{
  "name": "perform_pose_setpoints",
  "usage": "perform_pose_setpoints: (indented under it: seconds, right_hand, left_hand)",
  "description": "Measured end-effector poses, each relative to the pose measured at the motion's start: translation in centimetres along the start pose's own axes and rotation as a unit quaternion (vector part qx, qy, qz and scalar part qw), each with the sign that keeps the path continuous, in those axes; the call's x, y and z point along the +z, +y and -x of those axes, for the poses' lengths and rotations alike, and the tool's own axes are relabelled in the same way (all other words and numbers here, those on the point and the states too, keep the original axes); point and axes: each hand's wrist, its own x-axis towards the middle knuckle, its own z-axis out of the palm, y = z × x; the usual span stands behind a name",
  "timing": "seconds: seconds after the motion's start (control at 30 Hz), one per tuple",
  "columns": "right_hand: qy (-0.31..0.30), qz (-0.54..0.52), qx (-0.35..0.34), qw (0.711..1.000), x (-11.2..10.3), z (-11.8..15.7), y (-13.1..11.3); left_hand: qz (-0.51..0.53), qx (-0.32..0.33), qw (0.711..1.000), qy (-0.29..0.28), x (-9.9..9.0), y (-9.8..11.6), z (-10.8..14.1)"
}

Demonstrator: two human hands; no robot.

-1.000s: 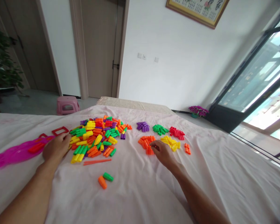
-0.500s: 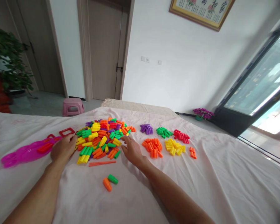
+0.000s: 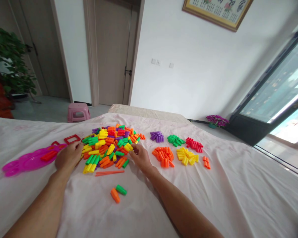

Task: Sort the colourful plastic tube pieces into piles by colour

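Note:
A mixed heap of colored plastic pieces (image 3: 109, 148) lies on the pale cloth. At its left edge rests my left hand (image 3: 69, 155), closed, with its fingertips partly hidden and whatever they hold not visible. My right hand (image 3: 140, 157) is at the heap's right side, its fingers closed on a yellow piece (image 3: 128, 147). Farther right are separate piles: purple (image 3: 157, 136), green (image 3: 175, 140), red (image 3: 194, 144), orange (image 3: 163, 156) and yellow (image 3: 187, 156), plus a few orange pieces (image 3: 206, 162).
A magenta tray (image 3: 27, 162) and red frames (image 3: 72, 139) lie left of the heap. Orange sticks (image 3: 110, 173), a green piece (image 3: 121, 189) and an orange piece (image 3: 115, 195) lie in front. A pink stool (image 3: 78, 112) stands beyond the cloth.
My right hand's fingers have closed at the yellow piece on the heap's right edge. My left hand stays beside the heap. The view has shifted slightly.

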Motion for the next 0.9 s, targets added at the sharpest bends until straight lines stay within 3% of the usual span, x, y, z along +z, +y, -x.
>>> perform_pose_setpoints:
  seconds: [0.07,0.13,0.3,0.47,0.57,0.7,0.8,0.9]
  right_hand:
    - [-0.025,-0.053,0.052,0.997,-0.4,0.1,-0.1]
    - [-0.028,-0.027,0.071,0.997,-1.1,0.4,-0.2]
    - [-0.043,0.192,-0.025,0.980,-3.0,1.5,-0.1]
    - [-0.059,0.303,-0.068,0.949,-2.9,2.4,-0.7]
    - [-0.044,0.276,-0.095,0.955,-2.6,2.5,-1.0]
    - [-0.005,0.145,-0.077,0.986,-3.6,2.0,-1.2]
    - [0.027,0.087,-0.053,0.994,-6.3,1.6,-1.4]
    - [0.097,0.100,-0.025,0.990,-10.9,1.5,-1.3]
  left_hand:
    - [0.002,0.006,1.000,-0.001,0.1,-0.2,-0.1]
    - [0.004,0.008,1.000,0.001,0.1,-0.3,-0.2]
    - [-0.007,0.002,1.000,-0.007,0.0,-0.2,-0.2]
    - [-0.019,0.000,1.000,-0.020,-0.2,-0.1,-0.2]
    - [-0.036,-0.006,0.999,-0.020,0.0,-0.3,-0.4]
    - [-0.058,-0.006,0.998,-0.027,0.4,-0.6,-0.9]
    - [-0.058,-0.014,0.998,-0.030,0.4,-0.6,-1.0]
    - [-0.057,-0.019,0.998,-0.035,0.2,-0.5,-0.9]
